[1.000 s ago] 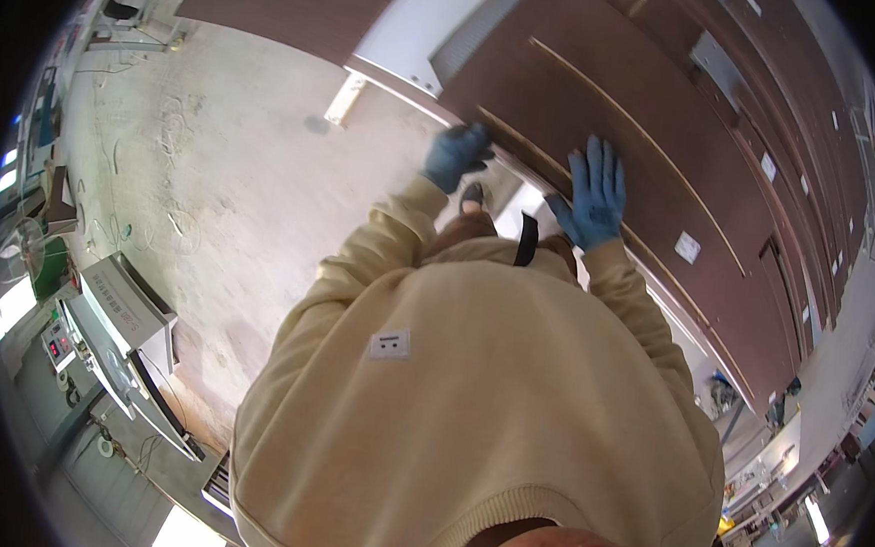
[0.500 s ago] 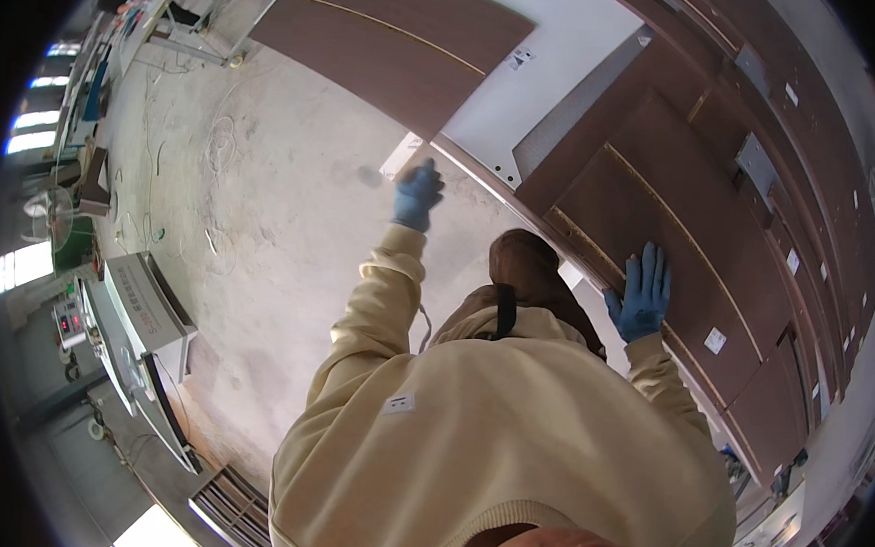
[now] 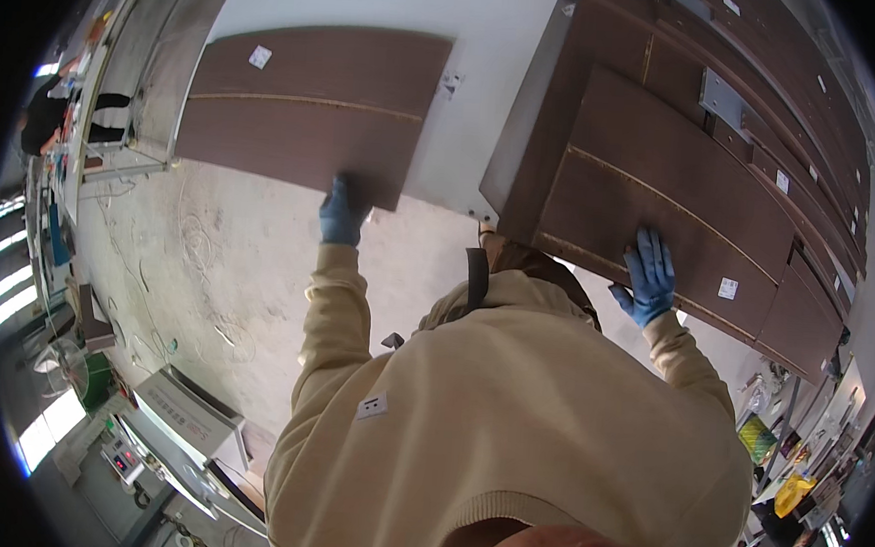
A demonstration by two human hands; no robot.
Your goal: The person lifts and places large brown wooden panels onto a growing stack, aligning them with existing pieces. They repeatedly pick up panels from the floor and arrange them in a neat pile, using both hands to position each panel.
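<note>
My left hand (image 3: 341, 215), in a blue glove, is at the near edge of a dark brown panel (image 3: 296, 134). Its thumb lies over the top of that edge and the other fingers, partly hidden, curl beneath. This panel has a pale groove along it and a small white label, and rests on a white board (image 3: 373, 9). My right hand (image 3: 648, 276), gloved in blue too, lies flat with fingers spread on another brown panel (image 3: 663, 197) to the right. That one also carries grooves and a white label.
Long brown pieces (image 3: 760, 83) lie stacked at the far right, with a grey metal plate (image 3: 724, 99) among them. A large carton (image 3: 188, 414) stands at lower left near a fan (image 3: 61, 366). Cords (image 3: 194, 244) trail on the floor. Another person (image 3: 51, 115) is at a far-left workbench.
My view has turned, so the panels sit differently in it. My left hand has gone from beside the left panel's corner to its near edge. My right hand stays flat on the right panel.
</note>
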